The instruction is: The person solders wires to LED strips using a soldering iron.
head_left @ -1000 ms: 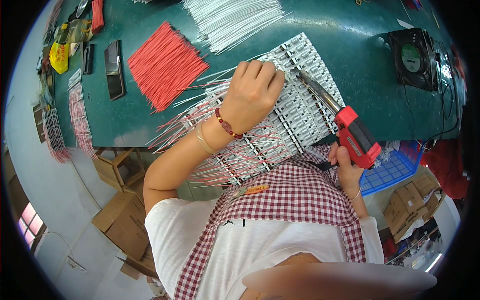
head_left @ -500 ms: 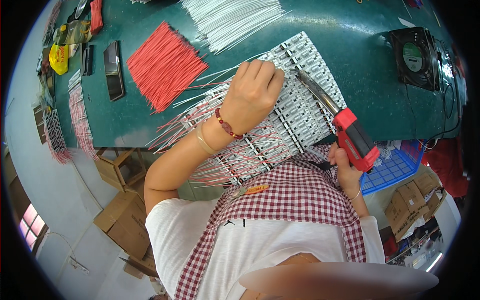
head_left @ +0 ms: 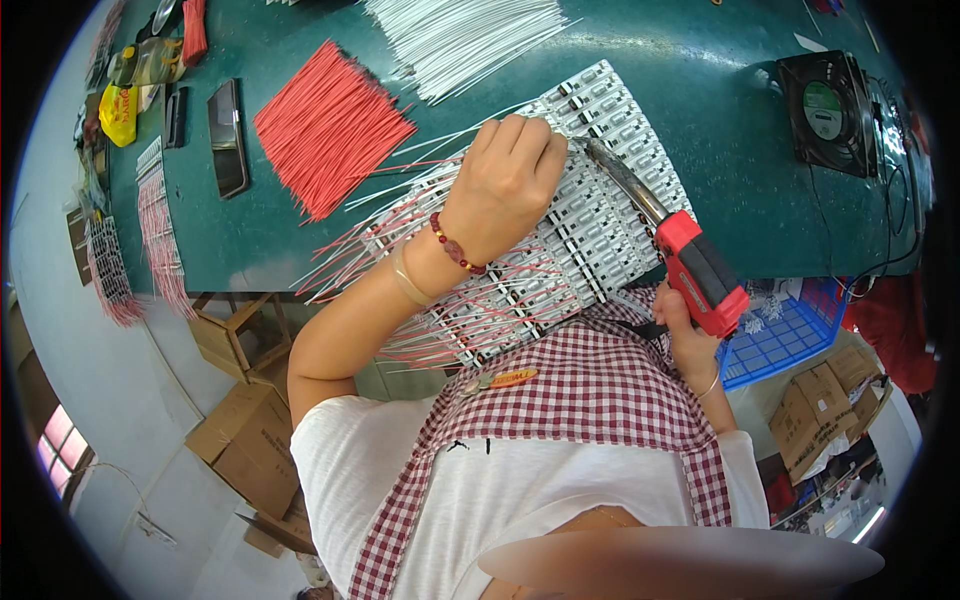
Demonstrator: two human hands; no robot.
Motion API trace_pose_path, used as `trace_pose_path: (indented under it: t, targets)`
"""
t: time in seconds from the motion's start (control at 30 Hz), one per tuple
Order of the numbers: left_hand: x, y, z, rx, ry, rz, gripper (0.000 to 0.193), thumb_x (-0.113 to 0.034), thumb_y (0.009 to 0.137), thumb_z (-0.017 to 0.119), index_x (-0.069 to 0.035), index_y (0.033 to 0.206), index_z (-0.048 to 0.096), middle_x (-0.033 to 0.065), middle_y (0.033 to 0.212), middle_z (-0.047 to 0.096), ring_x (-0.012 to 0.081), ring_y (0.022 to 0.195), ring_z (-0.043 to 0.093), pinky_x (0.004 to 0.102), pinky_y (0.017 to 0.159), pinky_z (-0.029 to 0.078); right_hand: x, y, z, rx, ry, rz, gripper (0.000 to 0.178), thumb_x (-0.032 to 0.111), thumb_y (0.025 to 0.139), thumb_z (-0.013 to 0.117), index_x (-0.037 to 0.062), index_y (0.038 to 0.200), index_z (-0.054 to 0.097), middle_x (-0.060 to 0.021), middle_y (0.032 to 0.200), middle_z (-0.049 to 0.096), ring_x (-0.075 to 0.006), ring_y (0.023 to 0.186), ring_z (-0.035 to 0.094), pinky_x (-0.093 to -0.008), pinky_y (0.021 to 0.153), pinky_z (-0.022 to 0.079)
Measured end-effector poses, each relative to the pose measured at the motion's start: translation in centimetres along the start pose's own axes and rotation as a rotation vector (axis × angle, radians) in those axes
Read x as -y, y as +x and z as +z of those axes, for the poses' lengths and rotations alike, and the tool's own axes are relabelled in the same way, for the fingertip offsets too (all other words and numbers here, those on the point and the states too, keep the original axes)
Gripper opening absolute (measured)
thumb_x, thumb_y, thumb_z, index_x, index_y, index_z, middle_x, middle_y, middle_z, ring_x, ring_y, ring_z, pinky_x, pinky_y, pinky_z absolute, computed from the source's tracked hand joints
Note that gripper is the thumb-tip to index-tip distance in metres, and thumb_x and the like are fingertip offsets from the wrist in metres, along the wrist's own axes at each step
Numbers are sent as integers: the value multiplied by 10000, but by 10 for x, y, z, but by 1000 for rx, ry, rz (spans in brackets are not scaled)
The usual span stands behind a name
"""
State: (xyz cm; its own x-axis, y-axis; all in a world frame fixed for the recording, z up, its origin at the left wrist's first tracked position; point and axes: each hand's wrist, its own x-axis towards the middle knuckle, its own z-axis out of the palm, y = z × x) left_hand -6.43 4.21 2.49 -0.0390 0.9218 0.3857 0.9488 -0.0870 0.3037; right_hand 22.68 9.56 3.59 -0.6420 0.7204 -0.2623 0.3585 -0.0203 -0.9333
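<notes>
A panel of small white circuit boards (head_left: 625,165) lies tilted at the table's near edge, with red and white wires fanning out from its left part. My left hand (head_left: 505,175) is closed over the panel, knuckles up. Its fingertips and whatever they pinch are hidden, though wires run in beneath it. My right hand (head_left: 690,345) is wrapped round a red-and-black soldering gun (head_left: 700,275), low in front of the checked apron. The gun's metal barrel points up and left, its tip over the boards close beside my left fingers.
On the green table (head_left: 720,110) lie a pile of red wires (head_left: 330,130), a pile of white wires (head_left: 465,40) and a phone (head_left: 228,140). A black fan (head_left: 825,115) stands at the right. Below the right edge sits a blue basket (head_left: 775,350); wired boards (head_left: 160,230) rest at far left.
My right hand has shifted the soldering gun slightly up and left, bringing its tip nearer my left fingers. The left hand has barely moved.
</notes>
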Motion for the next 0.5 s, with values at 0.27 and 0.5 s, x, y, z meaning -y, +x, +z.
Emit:
trace_pose_path:
  t: [0.27,0.5]
  targets:
    - [1,0,1,-11,9,4,236,-16,725,584,5,955,628,84,815,487,233,743,508,338,657,414,15,5,9,-102,29,-97,314,204,951,572,-31,1158,556,-58,718,570,-102,589,487,-235,544,393]
    - [1,2,-4,9,70,25,244,-18,722,589,4,961,632,75,817,500,226,735,505,335,649,412,17,4,8,-79,90,-93,441,251,953,575,-26,1283,485,-61,704,563,-98,577,477,-230,541,384]
